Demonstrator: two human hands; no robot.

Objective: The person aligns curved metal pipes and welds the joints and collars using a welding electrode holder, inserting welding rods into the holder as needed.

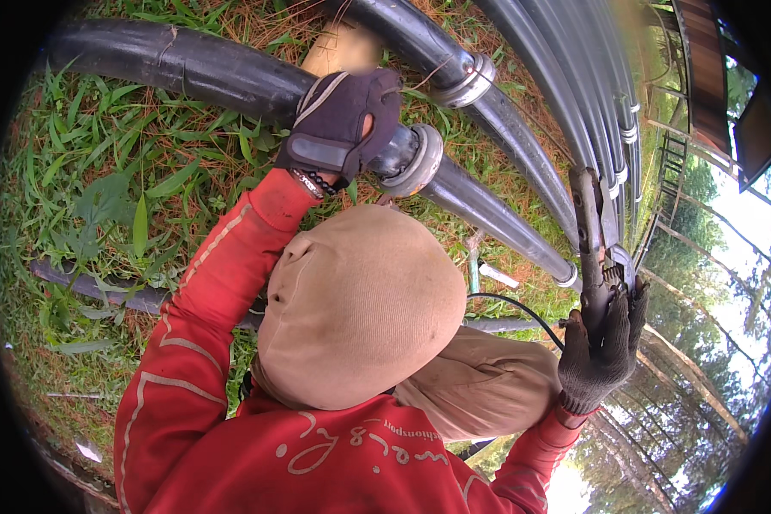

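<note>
My left hand (343,124), in a dark fingerless-looking glove, is closed over a thick black pipe (206,73). A pale grey collar (418,161) rings this pipe just right of that hand. Off to the right, my right hand (604,347) wears a dark knit glove and grips a rusty, worn pipe wrench (589,214). The wrench stands apart from the collar, its far end overlapping other pipes in the picture. Between my hands is my bent knee (364,300) in tan trousers. The left fingertips are hidden beyond the pipe.
A second black pipe (510,128) with a grey collar (469,81) runs alongside; several more pipes (565,68) lie beyond. A light brown block (338,50) sits by the pipes. A thin black hose (522,308) curves near my right leg. Grass surrounds everything; trees (702,291) stand at right.
</note>
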